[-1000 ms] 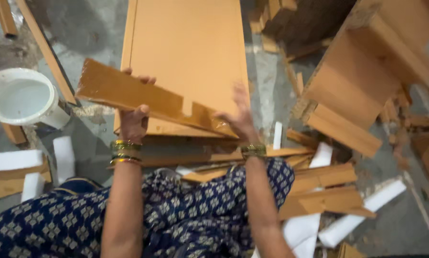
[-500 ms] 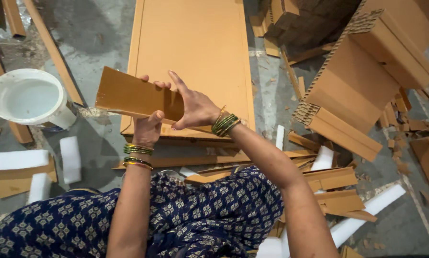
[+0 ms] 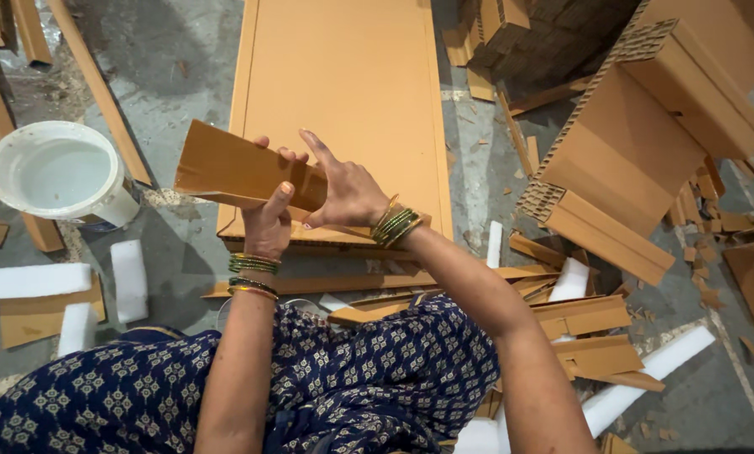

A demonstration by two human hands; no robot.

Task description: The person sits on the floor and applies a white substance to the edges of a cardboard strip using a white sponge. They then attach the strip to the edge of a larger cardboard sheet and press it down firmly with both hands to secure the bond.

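A long brown cardboard piece (image 3: 234,172) is held level above the near edge of a large flat cardboard sheet (image 3: 343,92) on the floor. My left hand (image 3: 268,223) grips the piece from below, thumb up against its near face. My right hand (image 3: 343,189) presses on the piece's right part with fingers spread, index finger raised. Both wrists wear green and gold bangles. My knees in dark blue patterned cloth fill the bottom of the view.
A white bucket (image 3: 58,172) of pale liquid stands at left. White foam strips (image 3: 129,277) and cardboard offcuts (image 3: 579,315) lie around. Stacked corrugated blocks (image 3: 638,160) rise at right. Wooden-brown strips (image 3: 100,84) lean at upper left.
The cardboard piece was long and tilted with hands apart a second ago. Now my right hand has come over to the left one and the piece is held shorter, nearer my left.
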